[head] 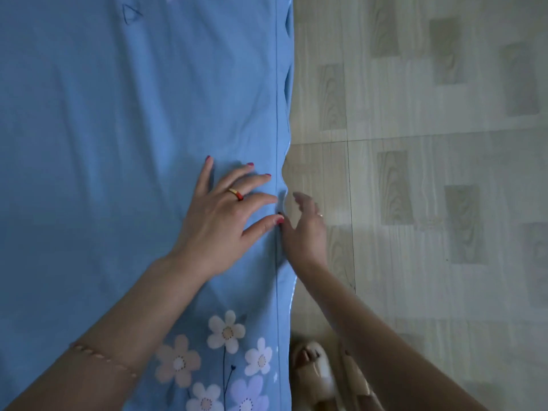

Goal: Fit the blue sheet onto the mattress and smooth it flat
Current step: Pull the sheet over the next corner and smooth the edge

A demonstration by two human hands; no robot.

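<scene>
Pressing flat on the blue sheet (118,120), left hand (221,221) with fingers spread just inside the sheet's seamed edge, right hand (305,229) loosely uncurled at that edge, gripping nothing visible, tiled floor (430,143) beside, no legible writing.

We saw home bedroom: mattress covered in blue sheet (118,129) with printed flowers (226,332), wood-grain patterned floor tiles (430,129) beside bed, our slippered foot (314,369) on floor. Dim indoor light.

Left hand (221,221) on sheet (103,129); right hand (305,229) beside edge, possibly touching.
</scene>
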